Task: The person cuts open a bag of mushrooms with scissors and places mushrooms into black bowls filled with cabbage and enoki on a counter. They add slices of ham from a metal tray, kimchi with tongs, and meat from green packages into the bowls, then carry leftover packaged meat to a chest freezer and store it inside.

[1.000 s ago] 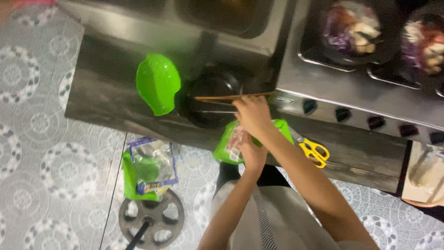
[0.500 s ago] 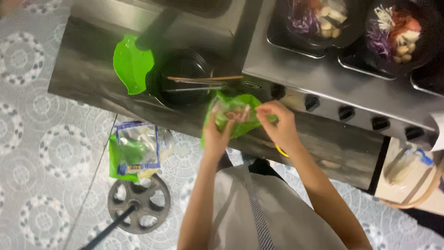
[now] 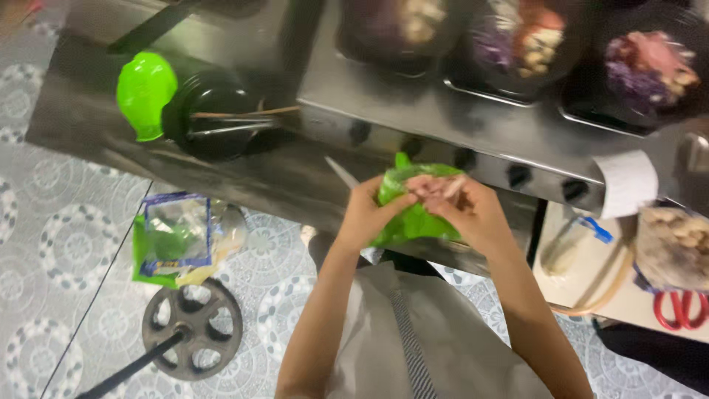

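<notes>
Both my hands hold a green plastic bag (image 3: pixel 410 219) with pale pink food inside, just in front of the steel counter's edge. My left hand (image 3: pixel 367 214) grips the bag's left side. My right hand (image 3: pixel 467 210) pinches its top and right side. A black bowl (image 3: pixel 210 111) with wooden chopsticks (image 3: pixel 244 115) laid across it sits on the steel counter (image 3: pixel 310 177), to the left of my hands. A bright green lid-like dish (image 3: pixel 145 93) leans against the bowl's left side.
Dark bowls (image 3: pixel 650 66) of purple cabbage and meat stand on the stove top at the back. A green and blue package (image 3: pixel 176 238) lies on the patterned floor beside a metal wheel base (image 3: pixel 193 328). Red-handled scissors (image 3: pixel 683 309) lie at the right.
My right hand left the chopsticks on the bowl and joined my left hand on the green bag. The bag has been lifted off the counter toward my body. The view shifted right.
</notes>
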`<action>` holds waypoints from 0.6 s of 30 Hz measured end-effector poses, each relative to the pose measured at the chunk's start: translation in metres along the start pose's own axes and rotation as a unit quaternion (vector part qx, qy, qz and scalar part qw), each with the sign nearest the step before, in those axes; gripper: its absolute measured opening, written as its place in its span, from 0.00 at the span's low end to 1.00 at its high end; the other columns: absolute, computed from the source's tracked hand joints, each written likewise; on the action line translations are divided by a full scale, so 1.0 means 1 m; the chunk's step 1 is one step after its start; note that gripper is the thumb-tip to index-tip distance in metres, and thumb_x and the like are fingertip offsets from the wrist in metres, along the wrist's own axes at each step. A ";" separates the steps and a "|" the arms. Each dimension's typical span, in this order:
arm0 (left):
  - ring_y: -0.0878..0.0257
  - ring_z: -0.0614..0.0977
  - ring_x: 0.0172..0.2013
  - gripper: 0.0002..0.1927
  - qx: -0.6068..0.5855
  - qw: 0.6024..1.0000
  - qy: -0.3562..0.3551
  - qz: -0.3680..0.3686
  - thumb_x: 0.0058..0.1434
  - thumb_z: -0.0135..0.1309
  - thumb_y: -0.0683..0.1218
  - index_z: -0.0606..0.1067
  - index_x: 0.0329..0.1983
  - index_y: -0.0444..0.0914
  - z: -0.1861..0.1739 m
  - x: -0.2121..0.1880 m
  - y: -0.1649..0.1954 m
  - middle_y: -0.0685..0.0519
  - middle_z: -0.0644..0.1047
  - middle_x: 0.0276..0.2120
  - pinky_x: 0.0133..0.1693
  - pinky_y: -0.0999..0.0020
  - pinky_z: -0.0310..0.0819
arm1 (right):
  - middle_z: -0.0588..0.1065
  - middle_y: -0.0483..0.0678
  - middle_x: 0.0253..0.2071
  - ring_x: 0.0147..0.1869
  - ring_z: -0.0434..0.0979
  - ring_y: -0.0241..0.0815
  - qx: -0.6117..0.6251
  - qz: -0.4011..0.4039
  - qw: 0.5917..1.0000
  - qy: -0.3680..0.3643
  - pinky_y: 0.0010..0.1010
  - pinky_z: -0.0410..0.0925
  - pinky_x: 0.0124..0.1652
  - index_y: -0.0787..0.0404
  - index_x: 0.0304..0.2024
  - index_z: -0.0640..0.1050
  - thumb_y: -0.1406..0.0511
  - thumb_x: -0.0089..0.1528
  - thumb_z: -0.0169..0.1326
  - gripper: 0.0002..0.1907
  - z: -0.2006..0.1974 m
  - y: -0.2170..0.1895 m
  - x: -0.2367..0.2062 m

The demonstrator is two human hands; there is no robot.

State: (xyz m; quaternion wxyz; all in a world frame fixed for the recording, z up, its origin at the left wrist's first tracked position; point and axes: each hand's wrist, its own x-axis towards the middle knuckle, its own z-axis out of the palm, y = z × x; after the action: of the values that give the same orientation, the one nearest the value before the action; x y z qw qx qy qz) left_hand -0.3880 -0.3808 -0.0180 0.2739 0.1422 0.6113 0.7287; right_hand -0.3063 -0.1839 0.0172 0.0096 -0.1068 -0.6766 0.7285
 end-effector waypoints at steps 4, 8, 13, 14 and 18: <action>0.70 0.78 0.35 0.13 -0.025 0.999 -0.010 -0.034 0.70 0.58 0.45 0.82 0.50 0.30 0.049 0.019 -0.059 0.54 0.81 0.35 0.37 0.72 0.74 | 0.80 0.47 0.45 0.44 0.80 0.35 -0.061 0.027 0.984 0.167 0.27 0.73 0.44 0.67 0.44 0.77 0.70 0.66 0.59 0.07 -0.061 -0.001 -0.049; 0.66 0.82 0.35 0.13 -0.243 0.954 0.010 -0.177 0.68 0.53 0.48 0.78 0.47 0.34 0.063 0.025 -0.102 0.54 0.82 0.36 0.38 0.68 0.78 | 0.77 0.45 0.48 0.50 0.78 0.32 0.104 -0.075 0.965 0.229 0.24 0.71 0.50 0.65 0.51 0.75 0.72 0.68 0.56 0.09 -0.090 0.001 -0.086; 0.66 0.78 0.34 0.14 -0.001 0.979 0.156 -0.132 0.71 0.54 0.49 0.78 0.51 0.33 0.039 0.061 -0.114 0.52 0.80 0.35 0.37 0.65 0.75 | 0.76 0.44 0.47 0.47 0.76 0.31 0.088 -0.105 0.961 0.240 0.24 0.69 0.47 0.64 0.53 0.75 0.73 0.69 0.54 0.10 -0.085 0.015 -0.073; 0.66 0.78 0.34 0.15 0.079 0.986 0.135 -0.051 0.73 0.52 0.48 0.79 0.51 0.32 0.028 0.067 -0.111 0.49 0.81 0.34 0.38 0.64 0.74 | 0.75 0.44 0.46 0.46 0.75 0.31 0.086 -0.103 0.965 0.226 0.24 0.68 0.45 0.65 0.53 0.75 0.73 0.70 0.54 0.09 -0.080 0.019 -0.060; 0.45 0.78 0.29 0.14 0.304 0.933 0.190 -0.011 0.70 0.52 0.47 0.79 0.50 0.33 -0.005 0.082 -0.102 0.36 0.79 0.31 0.36 0.57 0.73 | 0.76 0.45 0.46 0.47 0.78 0.33 0.213 -0.079 0.960 0.166 0.26 0.71 0.47 0.66 0.51 0.76 0.72 0.69 0.52 0.09 -0.056 0.030 -0.032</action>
State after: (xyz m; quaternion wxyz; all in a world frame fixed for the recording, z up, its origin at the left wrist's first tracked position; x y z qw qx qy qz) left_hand -0.4342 -0.3279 -0.1281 0.1042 0.0706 0.8461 0.5180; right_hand -0.2617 -0.1364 -0.0113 0.2019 -0.1682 -0.5008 0.8247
